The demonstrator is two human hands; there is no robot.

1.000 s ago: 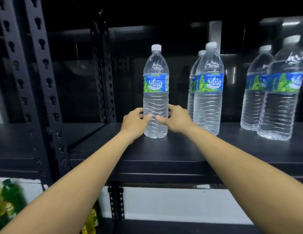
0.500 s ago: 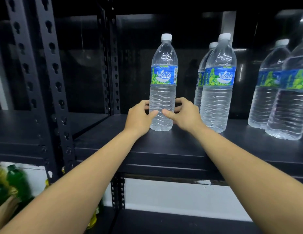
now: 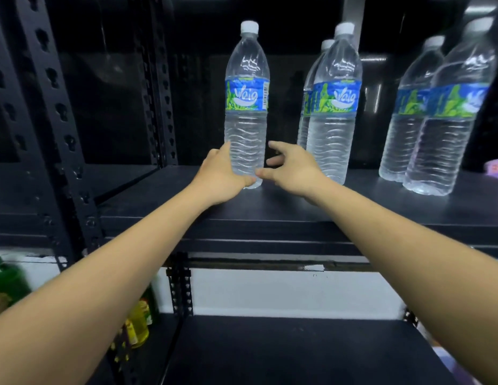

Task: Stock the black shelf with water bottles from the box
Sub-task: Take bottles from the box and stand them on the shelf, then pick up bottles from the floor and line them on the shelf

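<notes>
A clear water bottle [image 3: 246, 107] with a white cap and a blue-green label stands upright on the black shelf [image 3: 270, 209]. My left hand [image 3: 220, 176] wraps its lower part from the left, thumb across the front near the base. My right hand [image 3: 292, 170] hovers just right of the bottle with its fingers spread and holds nothing; only the thumb tip is close to the bottle. To the right stand two more water bottles [image 3: 334, 120] one behind the other, and a further pair [image 3: 448, 134] beyond them. No box is in view.
A perforated black upright post [image 3: 42, 107] rises at the left, and another [image 3: 156, 93] stands behind it. A lower black shelf board [image 3: 298, 351] lies below. Green and yellow bottles [image 3: 139, 323] sit low at the left. Something purple [image 3: 496, 168] pokes in at the right edge.
My right hand has let go of the bottle and opened, drifting slightly right. My left hand stays on it. The view has moved closer and tilted down.
</notes>
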